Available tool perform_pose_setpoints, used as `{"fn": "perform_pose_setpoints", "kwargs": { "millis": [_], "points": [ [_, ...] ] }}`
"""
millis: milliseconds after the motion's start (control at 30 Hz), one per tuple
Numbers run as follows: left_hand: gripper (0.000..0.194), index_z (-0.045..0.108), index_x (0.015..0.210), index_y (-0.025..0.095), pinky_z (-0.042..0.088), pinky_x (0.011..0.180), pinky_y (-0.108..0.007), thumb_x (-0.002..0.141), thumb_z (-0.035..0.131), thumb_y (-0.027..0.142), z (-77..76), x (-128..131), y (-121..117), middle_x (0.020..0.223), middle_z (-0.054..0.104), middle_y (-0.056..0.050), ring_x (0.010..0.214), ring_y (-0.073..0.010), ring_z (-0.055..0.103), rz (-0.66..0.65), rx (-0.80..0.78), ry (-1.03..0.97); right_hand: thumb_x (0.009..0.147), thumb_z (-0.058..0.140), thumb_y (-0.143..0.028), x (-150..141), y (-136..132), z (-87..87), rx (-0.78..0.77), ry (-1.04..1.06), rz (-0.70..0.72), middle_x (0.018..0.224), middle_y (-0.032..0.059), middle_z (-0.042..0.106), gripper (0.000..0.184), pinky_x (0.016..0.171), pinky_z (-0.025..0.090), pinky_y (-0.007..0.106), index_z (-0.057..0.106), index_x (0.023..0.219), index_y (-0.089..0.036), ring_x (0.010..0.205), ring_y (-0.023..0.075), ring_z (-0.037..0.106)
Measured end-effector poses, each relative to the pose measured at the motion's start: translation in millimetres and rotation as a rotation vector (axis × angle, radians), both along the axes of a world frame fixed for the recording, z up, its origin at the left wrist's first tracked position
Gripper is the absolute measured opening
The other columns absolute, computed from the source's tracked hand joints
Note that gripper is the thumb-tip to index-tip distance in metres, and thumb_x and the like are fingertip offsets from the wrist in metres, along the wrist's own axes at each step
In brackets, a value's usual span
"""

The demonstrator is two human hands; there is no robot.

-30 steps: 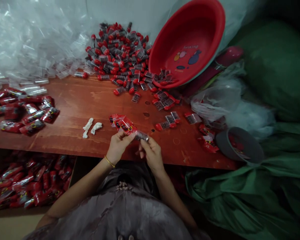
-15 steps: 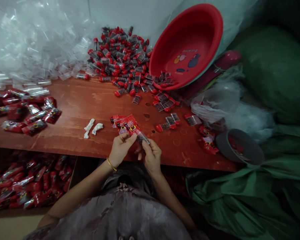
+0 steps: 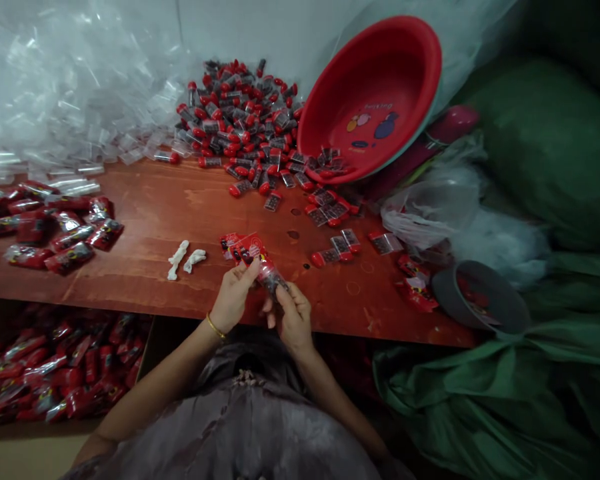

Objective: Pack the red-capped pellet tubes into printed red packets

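Note:
Close to the table's front edge, my left hand (image 3: 233,295) pinches a red printed plastic wrapper (image 3: 266,267) between thumb and fingers. My right hand (image 3: 294,315) grips the lower end of a small clear bottle (image 3: 273,283) with dark contents, which lies at the wrapper's near end. I cannot tell how far the bottle is inside the wrapper. More flat red wrappers (image 3: 234,244) lie just beyond my left fingers. Two twisted white strips (image 3: 179,259) rest to the left. Several red-capped bottles (image 3: 333,252) lie to the right of my hands.
A heap of red-capped bottles (image 3: 240,113) spills beside a tilted red basin (image 3: 370,87). Clear plastic sleeves (image 3: 70,87) pile up at back left, with wrapped red packs (image 3: 73,237) before them. A box of packs (image 3: 65,363) stands below; a grey bowl (image 3: 450,287) sits right.
Both hands have shifted slightly left and toward me with the wrapper and bottle. The bottle now lies closer against the wrapper. The things on the table stay put.

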State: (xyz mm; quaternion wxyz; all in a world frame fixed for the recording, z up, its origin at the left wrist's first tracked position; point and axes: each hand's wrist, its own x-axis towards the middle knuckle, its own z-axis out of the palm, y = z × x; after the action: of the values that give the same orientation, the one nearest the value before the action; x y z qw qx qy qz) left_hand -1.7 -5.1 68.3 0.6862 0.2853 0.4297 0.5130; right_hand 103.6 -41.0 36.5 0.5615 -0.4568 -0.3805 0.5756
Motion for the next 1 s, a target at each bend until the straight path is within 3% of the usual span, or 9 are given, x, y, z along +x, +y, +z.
{"fn": "perform_pose_setpoints", "kwargs": {
  "millis": [100, 233, 300, 400, 533, 633, 733, 900, 1000],
  "points": [
    [0.042, 0.059, 0.064, 0.014, 0.041, 0.047, -0.019, 0.064, 0.071, 0.054, -1.8, 5.6, -1.1, 0.058, 0.057, 0.002, 0.048, -0.0063, 0.048, 0.042, 0.062, 0.032, 0.085, 0.053, -0.045, -1.3, 0.0, 2.8, 0.029, -0.115, -0.046, 0.053, -0.0069, 0.054, 0.027, 0.033, 0.034, 0.016, 0.054, 0.078, -0.019, 0.033, 0.005, 0.044],
    [0.042, 0.056, 0.068, 0.016, 0.032, 0.035, -0.019, 0.069, 0.066, 0.057, -6.0, 16.1, -15.0, 0.047, 0.047, 0.007, 0.036, -0.0053, 0.039, 0.034, 0.03, 0.1, 0.084, 0.055, -0.042, -2.1, 2.6, 7.6, 0.105, -0.321, -0.184, 0.06, -0.0043, 0.058, 0.024, 0.041, 0.042, 0.018, 0.057, 0.079, -0.019, 0.045, 0.0076, 0.051],
    [0.042, 0.057, 0.07, 0.016, 0.031, 0.033, -0.02, 0.07, 0.064, 0.057, -6.4, 16.1, -18.8, 0.045, 0.045, 0.008, 0.033, -0.0056, 0.037, 0.015, 0.034, 0.099, 0.084, 0.054, -0.042, -2.3, 2.9, 9.0, 0.117, -0.329, -0.172, 0.06, -0.0043, 0.058, 0.024, 0.042, 0.043, 0.019, 0.057, 0.078, -0.019, 0.045, 0.008, 0.05],
    [0.041, 0.061, 0.071, 0.015, 0.04, 0.043, -0.021, 0.068, 0.067, 0.055, -3.6, 11.0, -12.5, 0.049, 0.052, 0.005, 0.04, -0.0076, 0.047, 0.047, 0.052, 0.072, 0.087, 0.05, -0.043, -3.0, 0.5, 7.7, 0.097, -0.274, -0.08, 0.056, -0.0056, 0.055, 0.025, 0.038, 0.04, 0.02, 0.053, 0.077, -0.02, 0.038, 0.0076, 0.045],
    [0.039, 0.066, 0.073, 0.012, 0.049, 0.062, -0.026, 0.058, 0.078, 0.047, 3.3, 9.6, 5.9, 0.063, 0.066, -0.003, 0.062, -0.0142, 0.062, 0.03, -0.021, -0.011, 0.086, 0.052, -0.041, -4.8, -3.8, -0.2, 0.126, -0.382, -0.088, 0.057, -0.0041, 0.055, 0.023, 0.043, 0.041, 0.021, 0.055, 0.079, -0.02, 0.047, 0.0097, 0.049],
    [0.036, 0.067, 0.069, 0.012, 0.049, 0.062, -0.027, 0.054, 0.081, 0.041, 6.6, 17.7, 10.4, 0.066, 0.069, -0.006, 0.063, -0.0159, 0.063, -0.042, -0.074, -0.045, 0.086, 0.053, -0.04, -4.8, -3.7, -6.2, 0.148, -0.424, -0.158, 0.064, -0.0012, 0.059, 0.023, 0.053, 0.045, 0.022, 0.056, 0.079, -0.019, 0.059, 0.012, 0.055],
    [0.031, 0.069, 0.069, 0.013, 0.048, 0.055, -0.024, 0.058, 0.079, 0.04, 7.1, 25.4, 5.8, 0.063, 0.067, -0.004, 0.058, -0.0136, 0.06, -0.109, -0.006, 0.025, 0.086, 0.051, -0.041, -2.3, -1.4, -9.6, 0.158, -0.38, -0.233, 0.074, 0.0015, 0.064, 0.025, 0.062, 0.048, 0.024, 0.059, 0.083, -0.018, 0.067, 0.0136, 0.058],
    [0.045, 0.069, 0.094, 0.015, 0.034, 0.032, -0.019, 0.066, 0.071, 0.049, 3.6, 21.1, 2.2, 0.044, 0.05, 0.006, 0.033, -0.0063, 0.039, -0.194, 0.056, 0.095, 0.086, 0.051, -0.045, 3.2, 0.8, -10.6, 0.079, -0.222, -0.157, 0.061, -0.0029, 0.058, 0.028, 0.046, 0.045, 0.021, 0.058, 0.08, -0.019, 0.048, 0.0101, 0.052],
    [0.052, 0.068, 0.098, 0.014, 0.034, 0.029, -0.019, 0.071, 0.062, 0.057, 1.1, 18.2, 3.9, 0.043, 0.048, 0.006, 0.03, -0.0072, 0.039, -0.226, 0.073, 0.062, 0.086, 0.051, -0.045, 3.9, 0.8, -9.7, 0.053, -0.141, -0.104, 0.057, -0.0055, 0.055, 0.027, 0.037, 0.039, 0.019, 0.055, 0.078, -0.02, 0.038, 0.007, 0.044]
  ]
}}
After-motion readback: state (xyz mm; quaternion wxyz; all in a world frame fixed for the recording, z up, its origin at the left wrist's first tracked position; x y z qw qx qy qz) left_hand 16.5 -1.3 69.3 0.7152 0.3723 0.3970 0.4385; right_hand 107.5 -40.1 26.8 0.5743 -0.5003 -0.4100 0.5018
